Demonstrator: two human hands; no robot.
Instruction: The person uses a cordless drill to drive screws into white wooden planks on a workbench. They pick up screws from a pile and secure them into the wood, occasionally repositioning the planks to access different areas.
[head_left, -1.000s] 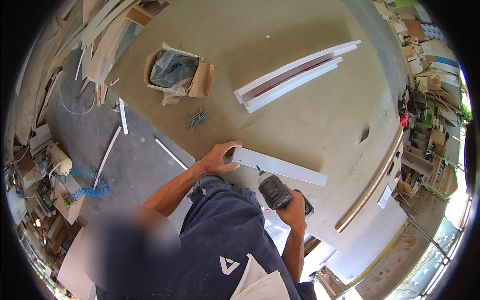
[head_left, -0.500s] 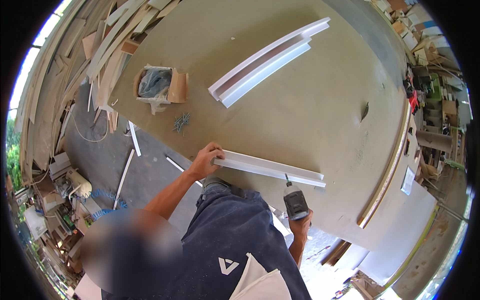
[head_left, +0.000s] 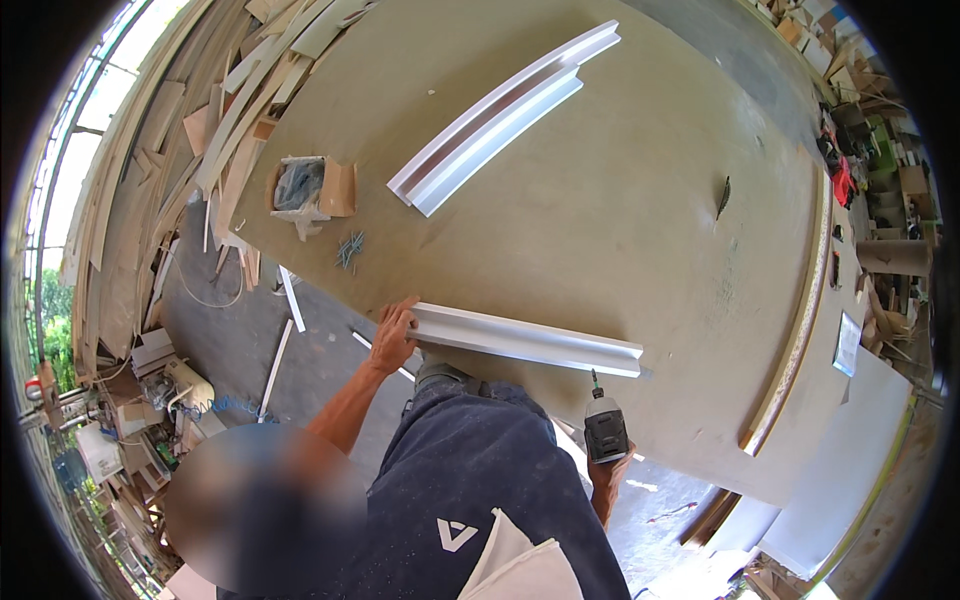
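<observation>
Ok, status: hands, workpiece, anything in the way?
Left hand gripping left end of white strip; right hand holding drill. Strip lies on table, bit near its edge, contact unclear. Screws and open box farther off, apparently not obstructing.

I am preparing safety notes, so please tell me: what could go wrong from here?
The left hand holds the white profile strip near one end only, so the free end might swing. The power drill has its bit pointing toward the strip and might scratch it. The loose screws might scatter if bumped.

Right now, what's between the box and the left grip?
A small heap of screws lies between the box and the left grip; the head view shows it.
</observation>
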